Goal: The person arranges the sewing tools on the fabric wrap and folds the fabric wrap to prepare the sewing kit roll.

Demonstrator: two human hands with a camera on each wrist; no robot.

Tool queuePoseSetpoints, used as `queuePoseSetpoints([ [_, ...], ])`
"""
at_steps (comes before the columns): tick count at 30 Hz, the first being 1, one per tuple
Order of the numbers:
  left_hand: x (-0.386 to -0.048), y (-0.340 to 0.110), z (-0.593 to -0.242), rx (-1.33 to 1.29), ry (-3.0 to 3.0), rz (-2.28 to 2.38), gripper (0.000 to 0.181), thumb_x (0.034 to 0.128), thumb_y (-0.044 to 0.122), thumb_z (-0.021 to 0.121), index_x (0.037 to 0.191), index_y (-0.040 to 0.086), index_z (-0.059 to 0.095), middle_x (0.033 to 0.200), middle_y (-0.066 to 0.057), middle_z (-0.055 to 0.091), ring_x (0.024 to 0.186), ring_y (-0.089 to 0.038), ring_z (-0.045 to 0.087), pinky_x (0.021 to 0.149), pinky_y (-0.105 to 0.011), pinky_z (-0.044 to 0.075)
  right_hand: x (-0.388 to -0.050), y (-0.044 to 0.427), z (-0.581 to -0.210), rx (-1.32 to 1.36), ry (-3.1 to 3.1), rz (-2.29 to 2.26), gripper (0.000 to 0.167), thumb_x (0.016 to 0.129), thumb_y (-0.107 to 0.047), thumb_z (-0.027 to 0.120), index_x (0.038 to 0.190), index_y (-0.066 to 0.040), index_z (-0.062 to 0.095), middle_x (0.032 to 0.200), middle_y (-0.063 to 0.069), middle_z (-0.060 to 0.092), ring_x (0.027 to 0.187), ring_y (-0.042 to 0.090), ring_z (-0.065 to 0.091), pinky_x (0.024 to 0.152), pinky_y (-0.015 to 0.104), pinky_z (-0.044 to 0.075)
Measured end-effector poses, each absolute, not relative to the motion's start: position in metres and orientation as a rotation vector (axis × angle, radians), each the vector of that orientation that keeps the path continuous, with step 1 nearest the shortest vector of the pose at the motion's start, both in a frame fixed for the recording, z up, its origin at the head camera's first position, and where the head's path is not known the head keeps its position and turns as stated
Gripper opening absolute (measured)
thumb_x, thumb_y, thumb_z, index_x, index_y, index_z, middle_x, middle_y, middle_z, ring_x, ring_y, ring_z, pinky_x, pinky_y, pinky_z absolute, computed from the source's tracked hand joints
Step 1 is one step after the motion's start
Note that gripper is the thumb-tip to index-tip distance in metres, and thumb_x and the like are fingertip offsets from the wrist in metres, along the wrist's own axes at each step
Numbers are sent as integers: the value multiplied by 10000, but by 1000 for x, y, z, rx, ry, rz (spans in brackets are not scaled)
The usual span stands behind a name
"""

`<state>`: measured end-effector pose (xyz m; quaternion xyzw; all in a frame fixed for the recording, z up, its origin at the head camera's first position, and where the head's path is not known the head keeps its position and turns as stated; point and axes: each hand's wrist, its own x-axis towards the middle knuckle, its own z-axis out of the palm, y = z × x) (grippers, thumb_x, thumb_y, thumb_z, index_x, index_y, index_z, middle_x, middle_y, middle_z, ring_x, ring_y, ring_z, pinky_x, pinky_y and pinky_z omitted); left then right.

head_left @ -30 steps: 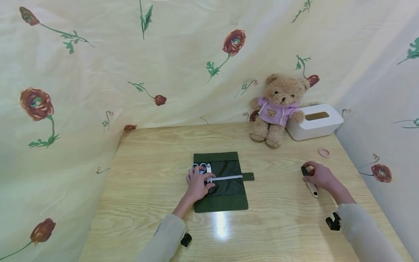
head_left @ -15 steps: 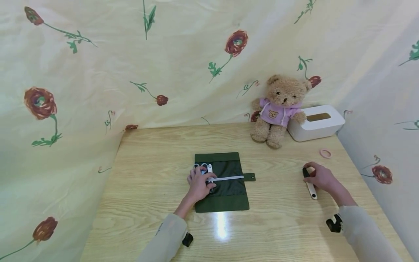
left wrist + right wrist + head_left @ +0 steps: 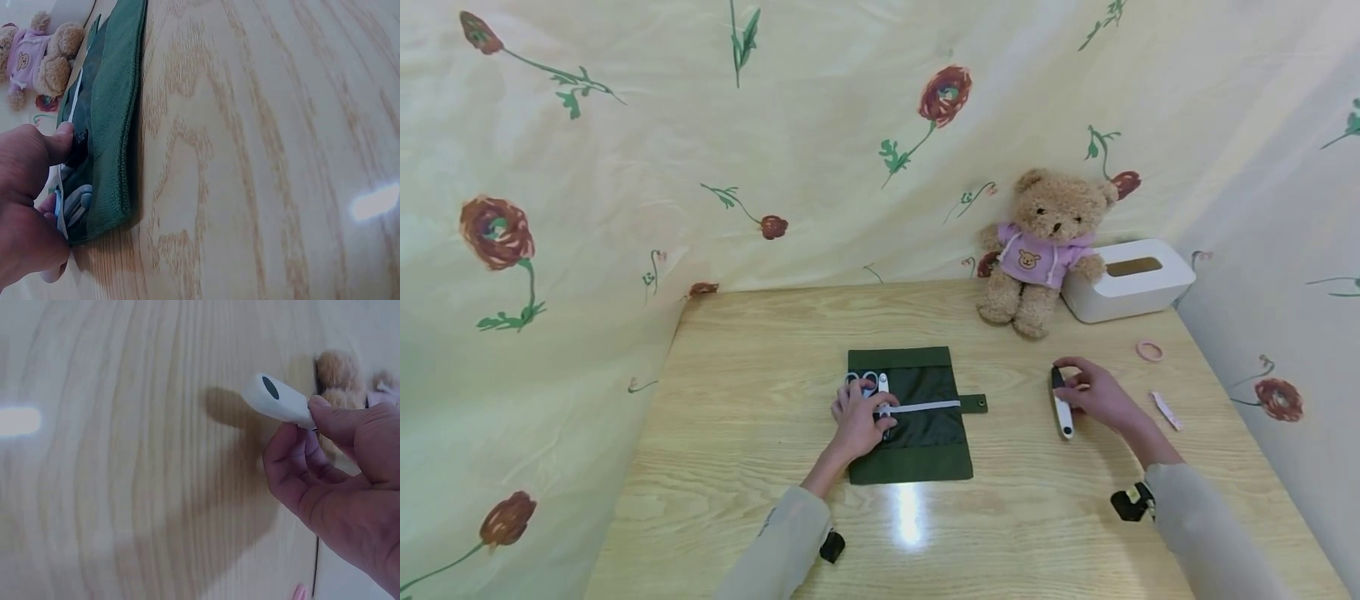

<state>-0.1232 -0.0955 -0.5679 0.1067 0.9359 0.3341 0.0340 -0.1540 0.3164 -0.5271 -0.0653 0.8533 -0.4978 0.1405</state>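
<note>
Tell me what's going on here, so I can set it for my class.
A person's right grip pinches a black-and-white tool that appears raised off the table. The left grip rests on an open green pouch, over scissors and another tool under its white strap; whether it pinches anything is unclear. A teddy bear and a white box are at the back.

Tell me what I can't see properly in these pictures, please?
Scissors: head view, lower part behind the left hand.
White tool: right wrist view, black end mostly hidden by the right hand.
Pinkish strip: head view, too small to identify.
Teddy bear: left wrist view, head cut by the left edge.
</note>
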Motion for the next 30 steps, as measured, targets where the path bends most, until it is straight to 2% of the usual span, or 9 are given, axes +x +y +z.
queuePoseSetpoints([
  [5, -130, -91, -565, 343, 2881, 1028, 154, 894, 209, 767, 1042, 232, 732, 1365, -162, 404, 1245, -406, 260, 950, -592, 221, -167, 289, -519, -172, 2387, -1549, 544, 969, 4, 619, 1436, 87, 354, 1006, 248, 570, 804, 205, 606, 660, 390, 565],
  [16, -121, -96, -568, 351, 2878, 1059, 137, 885, 183, 769, 1007, 228, 727, 1332, -157, 409, 1189, -405, 287, 904, -590, 238, -189, 205, -526, -237, 2251, -1672, 524, 984, 40, 565, 1463, 50, 351, 1032, 245, 541, 817, 230, 600, 685, 444, 561],
  [26, -123, -94, -567, 388, 2881, 1088, 140, 881, 176, 768, 1008, 216, 726, 1328, -169, 405, 1181, -421, 288, 898, -600, 229, -206, 148, -530, -260, 2255, -1718, 495, 985, 44, 562, 1452, 17, 402, 1011, 204, 528, 816, 285, 607, 683, 440, 553],
  [30, -122, -95, -569, 371, 2883, 1070, 137, 883, 186, 768, 1010, 218, 729, 1332, -162, 407, 1187, -414, 291, 905, -598, 235, -209, 129, -539, -281, 2283, -1729, 481, 970, 60, 579, 1425, 24, 427, 993, 201, 561, 803, 263, 621, 660, 424, 565],
])
